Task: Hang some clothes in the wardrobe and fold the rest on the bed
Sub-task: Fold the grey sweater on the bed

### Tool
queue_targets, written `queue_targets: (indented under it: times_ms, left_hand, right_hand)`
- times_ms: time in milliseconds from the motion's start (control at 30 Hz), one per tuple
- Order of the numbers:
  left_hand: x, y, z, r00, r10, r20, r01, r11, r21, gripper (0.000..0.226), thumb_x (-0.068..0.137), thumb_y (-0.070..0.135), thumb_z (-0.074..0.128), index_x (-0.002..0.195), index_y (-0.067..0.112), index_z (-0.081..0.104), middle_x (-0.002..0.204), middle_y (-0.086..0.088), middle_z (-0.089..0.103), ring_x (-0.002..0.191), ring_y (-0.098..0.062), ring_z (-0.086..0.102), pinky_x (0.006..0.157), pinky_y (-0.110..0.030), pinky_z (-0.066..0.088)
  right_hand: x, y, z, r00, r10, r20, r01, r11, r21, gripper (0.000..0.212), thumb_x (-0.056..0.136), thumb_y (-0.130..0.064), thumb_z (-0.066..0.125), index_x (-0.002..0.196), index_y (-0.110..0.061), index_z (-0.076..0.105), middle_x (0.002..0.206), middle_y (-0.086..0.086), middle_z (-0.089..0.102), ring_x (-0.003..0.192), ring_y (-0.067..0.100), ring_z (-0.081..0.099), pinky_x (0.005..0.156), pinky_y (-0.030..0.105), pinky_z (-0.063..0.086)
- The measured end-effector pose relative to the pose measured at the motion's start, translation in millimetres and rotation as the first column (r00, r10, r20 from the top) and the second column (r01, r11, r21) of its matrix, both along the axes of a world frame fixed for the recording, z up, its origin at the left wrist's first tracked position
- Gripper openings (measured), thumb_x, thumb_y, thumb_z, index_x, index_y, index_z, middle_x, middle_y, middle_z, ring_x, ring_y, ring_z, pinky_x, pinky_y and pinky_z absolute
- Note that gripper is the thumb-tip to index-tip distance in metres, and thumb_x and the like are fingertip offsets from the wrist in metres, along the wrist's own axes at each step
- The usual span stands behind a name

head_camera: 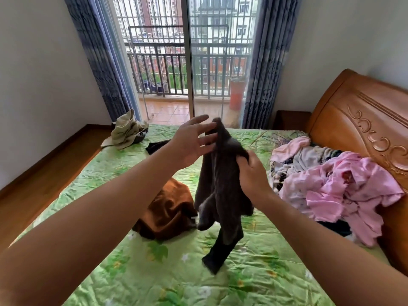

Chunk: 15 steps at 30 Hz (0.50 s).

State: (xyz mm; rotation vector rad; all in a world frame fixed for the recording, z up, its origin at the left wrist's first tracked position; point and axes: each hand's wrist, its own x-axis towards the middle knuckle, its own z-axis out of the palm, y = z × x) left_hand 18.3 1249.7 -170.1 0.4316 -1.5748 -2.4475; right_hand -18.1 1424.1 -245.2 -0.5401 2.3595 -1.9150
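Held up over bed (132, 272): dark garment (220, 184), bunched, lower end hanging near the cover. One side is gripped by right hand (251, 171), fingers curled into cloth. Left hand (192, 144) is spread open at the top edge, nothing clasped. Top edge best caught there, then garment shaken flat before folding. Beyond: brown garment (170, 213), pink pile (342, 186), khaki heap (128, 131) at far edge.

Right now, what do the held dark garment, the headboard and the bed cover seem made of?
Dark garment: probably soft matte knit; it hangs limp. Headboard: glossy varnished wood with carved scrolls. Bed cover: likely satin-like quilted fabric, shiny and finely wrinkled.
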Motion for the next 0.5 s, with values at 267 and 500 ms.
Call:
queue_targets:
  times_ms: [267, 500]
  left_hand:
    - [36.2, 24.2, -51.7, 0.839, -0.369, 0.401, 0.526, 0.741, -0.418, 0.054, 0.089, -0.001, 0.066, 0.133, 0.028, 0.054, 0.118, -0.006, 0.068, 0.103, -0.016, 0.066, 0.096, -0.044, 0.051]
    - [34.5, 45.3, -84.5, 0.941, -0.242, 0.237, 0.308, 0.903, -0.301, 0.034, 0.093, 0.011, 0.064, 0.12, 0.03, 0.059, 0.106, 0.003, 0.077, 0.097, -0.014, 0.074, 0.068, -0.031, 0.06]
  right_hand:
    - [-28.7, 1.7, 32.3, 0.812, 0.152, 0.563, 0.123, 0.899, -0.421, 0.02, 0.1, -0.031, 0.059, 0.104, -0.013, 0.066, 0.087, 0.011, 0.076, 0.076, 0.027, 0.074, 0.062, 0.039, 0.06]
    - [-36.4, 10.9, 34.5, 0.8, 0.334, 0.499, -0.063, 0.873, -0.483, 0.014, 0.09, -0.01, 0.06, 0.102, -0.011, 0.068, 0.092, 0.012, 0.073, 0.08, 0.025, 0.073, 0.065, 0.034, 0.06]
